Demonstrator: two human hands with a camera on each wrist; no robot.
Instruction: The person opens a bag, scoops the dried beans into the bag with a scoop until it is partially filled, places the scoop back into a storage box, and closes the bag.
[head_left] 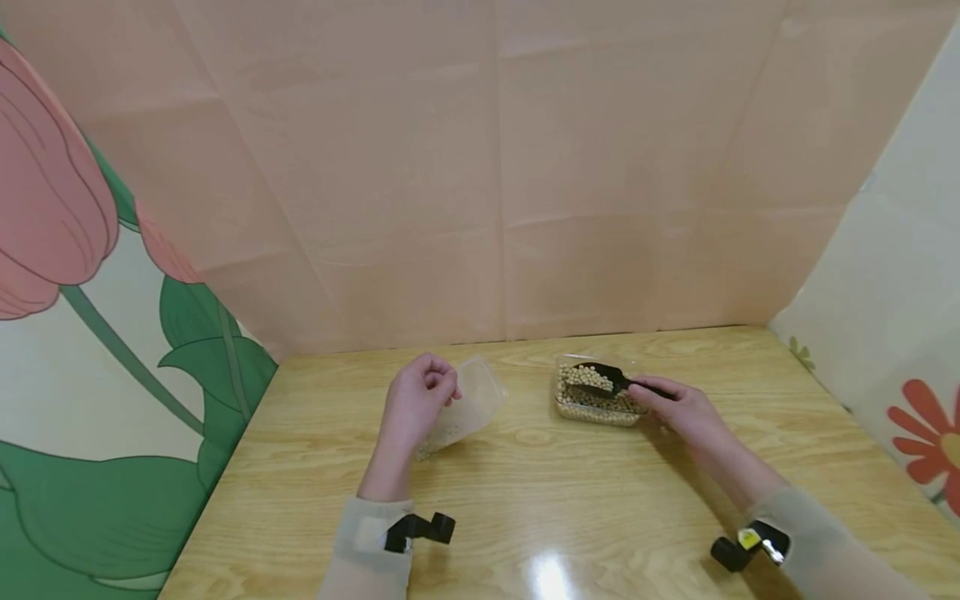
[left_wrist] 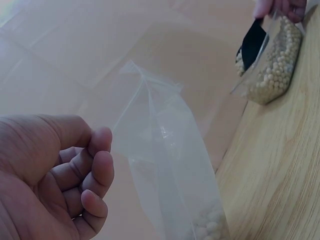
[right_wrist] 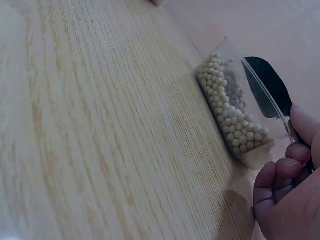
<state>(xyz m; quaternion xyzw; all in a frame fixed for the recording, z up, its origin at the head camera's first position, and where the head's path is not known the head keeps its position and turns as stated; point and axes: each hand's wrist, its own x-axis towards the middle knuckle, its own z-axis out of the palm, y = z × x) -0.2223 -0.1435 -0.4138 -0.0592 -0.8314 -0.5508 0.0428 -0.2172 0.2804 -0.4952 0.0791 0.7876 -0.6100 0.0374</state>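
Note:
My left hand [head_left: 422, 396] pinches one edge of a clear plastic bag [head_left: 474, 398] between thumb and fingertip. The bag's mouth stands partly spread in the left wrist view, and some round beige beans [left_wrist: 209, 225] lie at its bottom. My right hand [head_left: 686, 412] grips the handle of a black scoop [head_left: 613, 377]. Beige beans that look like soybeans [head_left: 588, 377] fill the scoop's bowl, which is over a clear rectangular container [head_left: 597, 417] of the same beans. In the right wrist view the container's wall stands in front of part of the scoop [right_wrist: 267, 82].
Both hands work above a wood-grain table [head_left: 510, 500]. A pink sheet [head_left: 495, 167] rises behind its far edge. Walls with painted flowers stand at left and right. Each wrist carries a strapped black camera mount [head_left: 420, 530].

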